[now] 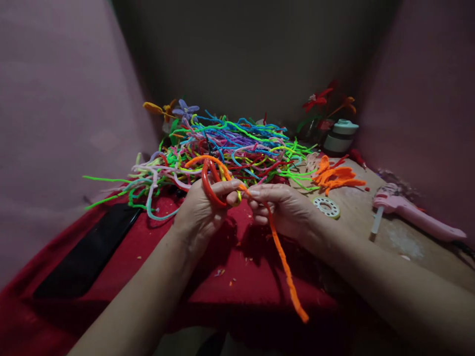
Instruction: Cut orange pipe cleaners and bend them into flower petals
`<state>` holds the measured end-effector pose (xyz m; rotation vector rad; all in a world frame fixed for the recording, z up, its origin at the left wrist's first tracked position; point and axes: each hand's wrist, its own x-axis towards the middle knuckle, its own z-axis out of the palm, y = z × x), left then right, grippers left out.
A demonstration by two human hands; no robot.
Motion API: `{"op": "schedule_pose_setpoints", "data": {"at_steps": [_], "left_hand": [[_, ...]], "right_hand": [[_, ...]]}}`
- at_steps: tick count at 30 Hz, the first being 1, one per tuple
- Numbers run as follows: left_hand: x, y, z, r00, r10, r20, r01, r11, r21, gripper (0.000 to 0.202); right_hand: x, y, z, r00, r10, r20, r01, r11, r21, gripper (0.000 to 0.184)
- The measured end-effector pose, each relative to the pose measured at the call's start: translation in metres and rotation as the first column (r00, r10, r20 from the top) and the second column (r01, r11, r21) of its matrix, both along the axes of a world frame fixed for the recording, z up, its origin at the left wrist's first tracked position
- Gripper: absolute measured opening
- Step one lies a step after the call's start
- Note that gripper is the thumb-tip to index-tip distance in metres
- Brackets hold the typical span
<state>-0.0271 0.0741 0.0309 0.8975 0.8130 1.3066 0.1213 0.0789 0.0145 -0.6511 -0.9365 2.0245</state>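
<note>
An orange pipe cleaner (284, 262) runs between my two hands over the red cloth. My left hand (196, 210) pinches it between thumb and finger, and an orange loop arches above that hand. Scissors with red handles (206, 187) hang on the same hand, their dark blades pointing away toward the pile. Close beside, my right hand (280, 205) pinches the pipe cleaner with its fingertips. From there a long twisted-looking end hangs down past the table's front edge. A small yellow piece (238, 199) shows by the left fingertips; its exact form is hard to make out.
A heap of colourful pipe cleaners (237, 143) lies behind my hands. At left rests a black phone-like slab (89, 252). On the right are orange petal shapes (334, 177), a white ring-shaped spool (326, 207), a pink glue gun (415, 212) and a lidded jar (340, 136).
</note>
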Motion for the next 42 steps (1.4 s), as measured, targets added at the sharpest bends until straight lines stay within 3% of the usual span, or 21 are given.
{"op": "schedule_pose_setpoints", "data": {"at_steps": [5, 10, 17, 19, 22, 27, 32, 34, 36, 38, 39, 40, 42], "left_hand": [[0.003, -0.007, 0.006, 0.999, -0.004, -0.053, 0.013, 0.984, 0.178, 0.009], [0.006, -0.012, 0.009, 0.995, 0.082, -0.055, -0.063, 0.959, 0.277, 0.007], [0.003, -0.021, 0.016, 0.921, 0.258, -0.29, -0.151, 0.926, 0.345, 0.009], [0.003, -0.02, 0.015, 0.937, 0.24, -0.252, -0.153, 0.934, 0.323, 0.01], [0.006, -0.015, 0.012, 0.984, 0.16, -0.078, -0.137, 0.962, 0.238, 0.012], [0.01, -0.007, 0.006, 0.993, 0.095, 0.074, -0.101, 0.991, 0.084, 0.013], [0.004, -0.002, 0.002, 1.0, 0.003, 0.018, -0.002, 1.0, -0.016, 0.013], [0.0, -0.002, 0.002, 0.998, 0.053, -0.025, -0.054, 0.998, -0.021, 0.016], [-0.004, -0.004, 0.003, 0.973, 0.177, -0.149, -0.17, 0.984, 0.059, 0.017], [-0.005, -0.007, 0.003, 0.867, 0.31, -0.389, -0.244, 0.947, 0.21, 0.015], [-0.005, -0.008, 0.002, 0.76, 0.377, -0.528, -0.249, 0.921, 0.3, 0.014], [-0.004, -0.009, 0.0, 0.61, 0.437, -0.661, -0.222, 0.895, 0.387, 0.013], [-0.001, -0.009, -0.004, 0.224, 0.495, -0.84, -0.074, 0.868, 0.492, 0.013]], "right_hand": [[0.0, -0.003, 0.004, 0.993, 0.089, -0.072, -0.094, 0.993, -0.071, 0.007], [0.0, -0.006, 0.006, 0.992, 0.058, -0.116, -0.062, 0.997, -0.035, 0.005], [0.0, -0.012, 0.013, 0.981, 0.174, -0.085, -0.18, 0.982, -0.062, 0.007], [-0.001, -0.013, 0.014, 0.989, 0.12, -0.087, -0.125, 0.991, -0.052, 0.008], [-0.004, -0.014, 0.013, 0.995, -0.016, -0.103, 0.019, 1.0, 0.021, 0.007], [-0.005, -0.014, 0.011, 0.979, -0.189, -0.076, 0.199, 0.967, 0.161, 0.009], [0.002, -0.007, 0.013, 0.948, -0.317, 0.029, 0.299, 0.916, 0.267, 0.013], [0.006, -0.001, 0.014, 0.907, -0.418, 0.04, 0.379, 0.855, 0.354, 0.014], [0.01, 0.004, 0.015, 0.856, -0.515, 0.036, 0.456, 0.787, 0.415, 0.013], [0.012, 0.008, 0.016, 0.807, -0.59, 0.028, 0.522, 0.734, 0.434, 0.012], [0.013, 0.01, 0.017, 0.792, -0.61, 0.026, 0.541, 0.72, 0.434, 0.012], [0.014, 0.012, 0.017, 0.782, -0.623, 0.025, 0.554, 0.712, 0.432, 0.013], [0.016, 0.014, 0.017, 0.773, -0.634, 0.021, 0.568, 0.706, 0.422, 0.014]]}}
